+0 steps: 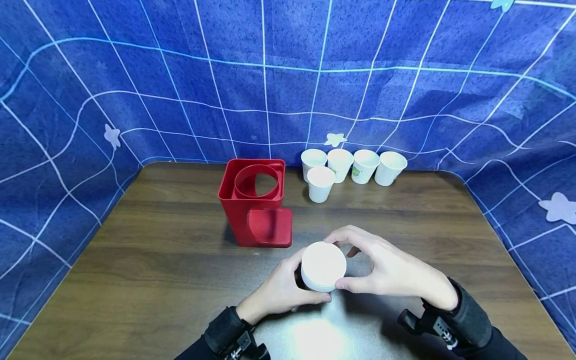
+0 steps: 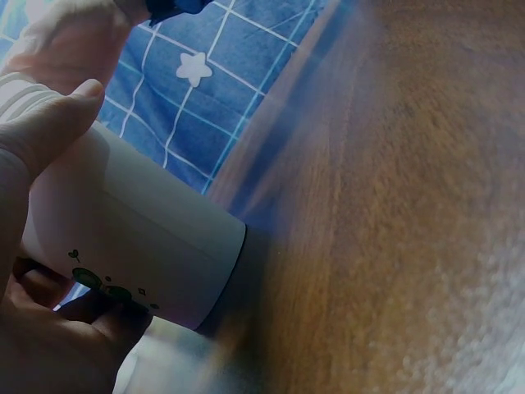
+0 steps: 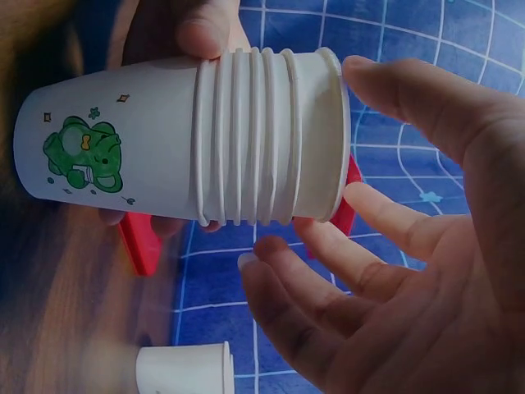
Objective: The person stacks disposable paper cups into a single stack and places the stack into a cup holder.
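Now cup stack point(image 1: 323, 266) between both hands.

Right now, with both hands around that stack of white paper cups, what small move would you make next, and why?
Probably pinch the top cup's rim with the right hand and pull it free. The left hand already grips the stack of nested white paper cups, while the right hand's fingers sit spread at the rims, not yet gripping.
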`<state>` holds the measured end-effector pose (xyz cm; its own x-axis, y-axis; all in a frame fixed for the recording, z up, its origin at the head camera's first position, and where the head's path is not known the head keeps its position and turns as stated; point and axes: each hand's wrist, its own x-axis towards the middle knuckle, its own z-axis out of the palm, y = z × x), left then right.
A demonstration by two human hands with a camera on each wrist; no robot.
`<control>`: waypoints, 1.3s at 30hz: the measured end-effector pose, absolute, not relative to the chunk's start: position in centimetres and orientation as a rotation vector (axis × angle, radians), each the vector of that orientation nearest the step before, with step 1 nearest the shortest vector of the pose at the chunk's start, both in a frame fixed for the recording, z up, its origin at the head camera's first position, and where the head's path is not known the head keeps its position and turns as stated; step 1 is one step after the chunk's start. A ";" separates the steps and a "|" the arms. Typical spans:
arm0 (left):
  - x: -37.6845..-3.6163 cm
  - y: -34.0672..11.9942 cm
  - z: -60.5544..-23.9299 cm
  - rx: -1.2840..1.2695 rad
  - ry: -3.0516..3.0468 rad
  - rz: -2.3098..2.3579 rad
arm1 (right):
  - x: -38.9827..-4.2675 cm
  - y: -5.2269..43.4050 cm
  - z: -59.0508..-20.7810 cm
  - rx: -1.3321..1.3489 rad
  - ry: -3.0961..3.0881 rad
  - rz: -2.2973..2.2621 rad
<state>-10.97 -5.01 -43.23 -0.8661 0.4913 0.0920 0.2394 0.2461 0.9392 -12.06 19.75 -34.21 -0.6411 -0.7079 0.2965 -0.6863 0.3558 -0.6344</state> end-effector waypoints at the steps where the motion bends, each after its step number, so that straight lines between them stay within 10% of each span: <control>1: -11.0 -5.0 -43.3 0.687 2.294 1.671 | -12.1 19.7 -34.2 -1.320 2.561 -1.172; 39: -10.9 -5.1 -43.0 0.687 2.267 1.682 | -19.1 19.8 -36.3 -0.634 2.448 -1.463</control>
<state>-10.94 -5.08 -42.99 -0.8622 0.4990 0.0875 0.2283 0.2286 0.9464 -19.10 19.76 -36.30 -0.8828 -0.4686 0.0322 -0.2504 0.4114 -0.8764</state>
